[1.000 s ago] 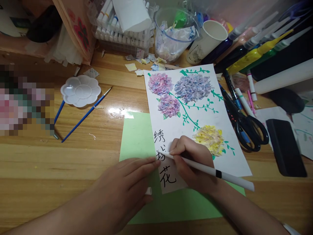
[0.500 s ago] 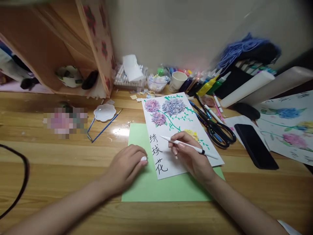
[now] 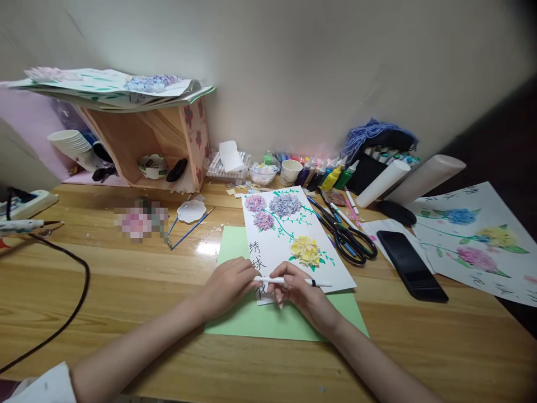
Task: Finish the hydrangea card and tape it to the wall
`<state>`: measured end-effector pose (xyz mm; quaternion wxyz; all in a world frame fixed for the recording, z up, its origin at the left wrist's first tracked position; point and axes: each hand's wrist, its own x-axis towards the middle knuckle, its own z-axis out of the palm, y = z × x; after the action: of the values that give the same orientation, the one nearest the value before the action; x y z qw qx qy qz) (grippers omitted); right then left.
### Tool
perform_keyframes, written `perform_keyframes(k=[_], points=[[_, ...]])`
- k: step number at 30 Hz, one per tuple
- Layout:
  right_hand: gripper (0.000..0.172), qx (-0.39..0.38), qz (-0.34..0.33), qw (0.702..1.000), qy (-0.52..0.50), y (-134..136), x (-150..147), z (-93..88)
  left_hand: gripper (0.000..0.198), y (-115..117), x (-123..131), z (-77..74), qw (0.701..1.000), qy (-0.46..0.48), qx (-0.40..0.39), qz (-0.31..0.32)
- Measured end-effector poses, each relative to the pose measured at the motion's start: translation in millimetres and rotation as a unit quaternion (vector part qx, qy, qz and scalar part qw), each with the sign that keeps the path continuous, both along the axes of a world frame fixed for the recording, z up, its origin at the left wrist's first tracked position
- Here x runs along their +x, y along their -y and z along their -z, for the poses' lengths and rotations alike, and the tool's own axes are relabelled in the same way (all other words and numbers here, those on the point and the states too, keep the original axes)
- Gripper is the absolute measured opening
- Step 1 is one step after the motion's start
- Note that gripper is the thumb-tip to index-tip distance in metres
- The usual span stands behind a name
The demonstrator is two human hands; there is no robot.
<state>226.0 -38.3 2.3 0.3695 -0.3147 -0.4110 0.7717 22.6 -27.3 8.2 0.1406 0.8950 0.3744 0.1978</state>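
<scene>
You are gripping a white marker pen point(image 3: 265, 279) in your right hand point(image 3: 308, 296), fingers and thumb pinching the barrel, its black-banded rear end pointing to the right. Your left hand point(image 3: 229, 285) is curling closed at the pen's writing end; its fingers are hiding the tip, so you seem to be pinching it, though the contact is too small to read clearly. The pen is lying nearly level across both hands, above the lower part of the hydrangea sheet point(image 3: 277, 252).

The sheet is bearing three black Chinese characters point(image 3: 258, 263) down its left edge, the lowest partly covered by pen and fingers. Raised, petalled flower heads are filling the rest: two pink-violet, one blue-violet and one yellow point(image 3: 305, 251), with green stems and leaves between. The sheet is partly overlapping a light green paper point(image 3: 277, 324) on the wooden table point(image 3: 230, 369).

Just right of the sheet, black-handled scissors point(image 3: 339, 228) are lying; farther right, a black smartphone point(image 3: 413, 266) is resting partly on white paper. On the left, a white flower-shaped palette point(image 3: 192, 211) is sitting beside blue-handled paintbrushes point(image 3: 191, 230). Behind the sheet, a paper cup point(image 3: 291, 170) and paint bottles point(image 3: 331, 180) are standing.
</scene>
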Motion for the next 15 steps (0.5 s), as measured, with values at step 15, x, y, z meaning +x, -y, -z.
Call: perform_keyframes(k=[15], points=[[0.024, 0.481, -0.208, 0.832, 0.181, 18, 10, -16.9, 0.015, 28, -11, -8.3, 0.985, -0.066, -0.014, 0.157]])
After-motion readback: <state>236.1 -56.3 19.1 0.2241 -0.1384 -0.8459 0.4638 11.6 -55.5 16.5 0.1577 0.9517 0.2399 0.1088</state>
